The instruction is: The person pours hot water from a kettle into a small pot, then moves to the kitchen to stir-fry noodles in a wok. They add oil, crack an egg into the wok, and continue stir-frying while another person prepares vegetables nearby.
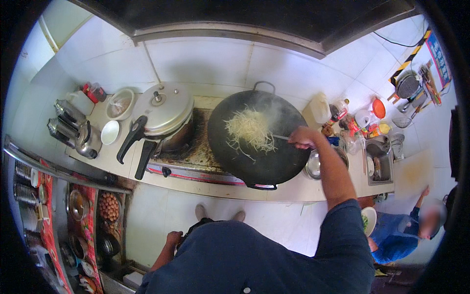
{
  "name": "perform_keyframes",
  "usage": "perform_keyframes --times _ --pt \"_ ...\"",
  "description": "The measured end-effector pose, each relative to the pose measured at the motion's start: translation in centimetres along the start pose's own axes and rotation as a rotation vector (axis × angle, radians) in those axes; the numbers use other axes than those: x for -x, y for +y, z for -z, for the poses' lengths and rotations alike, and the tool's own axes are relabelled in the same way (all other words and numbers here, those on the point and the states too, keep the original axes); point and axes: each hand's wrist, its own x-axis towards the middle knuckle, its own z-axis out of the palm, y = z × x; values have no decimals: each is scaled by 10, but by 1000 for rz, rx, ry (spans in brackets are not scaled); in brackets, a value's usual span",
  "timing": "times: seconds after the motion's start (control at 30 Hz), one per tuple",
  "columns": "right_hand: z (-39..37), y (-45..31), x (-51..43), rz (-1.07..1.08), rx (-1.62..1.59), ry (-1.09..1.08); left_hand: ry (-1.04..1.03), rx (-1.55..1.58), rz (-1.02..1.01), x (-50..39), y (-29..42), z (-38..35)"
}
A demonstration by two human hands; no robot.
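My right hand (pixel 303 137) grips the handle of a metal cooking utensil (pixel 279 137) over a large black wok (pixel 282 161). The utensil's far end meets a heap of thin pale shreds (pixel 249 130), perhaps potato, and is hidden among them. Steam rises from the wok, which has a loop handle at the back and another at the front. Low at my left side, my left hand (pixel 174 239) is curled beside my dark clothing; whether it holds anything is hidden.
Left of the wok, a pressure cooker (pixel 161 110) stands on the gas stove (pixel 200 147), its black handles jutting forward. Bottles (pixel 343 106) and a sink (pixel 380 161) lie to the right. A person in blue (pixel 394 235) is beyond, near a bowl of chopped greens (pixel 369 221). Shelves hold eggs (pixel 109 207).
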Motion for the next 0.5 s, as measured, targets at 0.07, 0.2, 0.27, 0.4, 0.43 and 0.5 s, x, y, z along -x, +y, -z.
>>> perform_keyframes --times 0.07,0.2,0.27,0.4,0.43,0.5 --pt "-36 -5 -8 206 -251 39 -99 -172 16 22 9 -4" --pt "-43 -12 9 328 -123 147 -142 -138 -18 54 -5 -10" --pt "-36 -24 40 322 -15 252 -98 -173 -88 59 -17 -15" --pt "-32 -45 128 373 458 478 -160 -229 -35 35 -25 -13" --pt "-35 -44 144 377 561 495 -119 -243 -72 25 -26 -10" --pt "-45 -40 173 341 616 466 -34 -269 -153 4 -25 1"
